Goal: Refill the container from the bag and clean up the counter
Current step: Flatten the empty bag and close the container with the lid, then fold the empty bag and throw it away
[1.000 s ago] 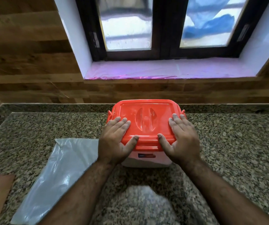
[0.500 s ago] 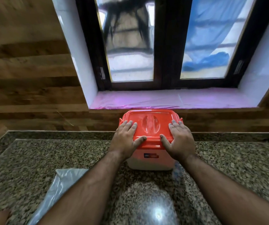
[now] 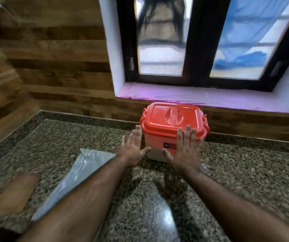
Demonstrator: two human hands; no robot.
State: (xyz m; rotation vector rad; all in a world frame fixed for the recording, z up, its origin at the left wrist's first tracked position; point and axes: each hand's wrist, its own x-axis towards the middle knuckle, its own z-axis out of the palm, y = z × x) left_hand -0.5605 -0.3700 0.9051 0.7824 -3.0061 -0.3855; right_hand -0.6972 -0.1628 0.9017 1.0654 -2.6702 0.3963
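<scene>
A speckled granite worktop (image 3: 245, 180) is running up to a wood-panelled wall under a dark-framed window (image 3: 199, 41). The container (image 3: 159, 145), white with its orange lid (image 3: 173, 119) on, is sitting at the back below the sill. We are holding our left hand (image 3: 133, 149) flat and spread just beside its left face, our right hand (image 3: 186, 151) spread across its front, neither gripping anything. The clear bag (image 3: 77, 173) is lying flat to our left.

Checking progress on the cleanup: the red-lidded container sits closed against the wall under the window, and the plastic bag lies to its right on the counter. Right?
Not quite: the plastic bag lies to the left of the container, partly under the left forearm, as the head view shows. The rest holds.
</scene>
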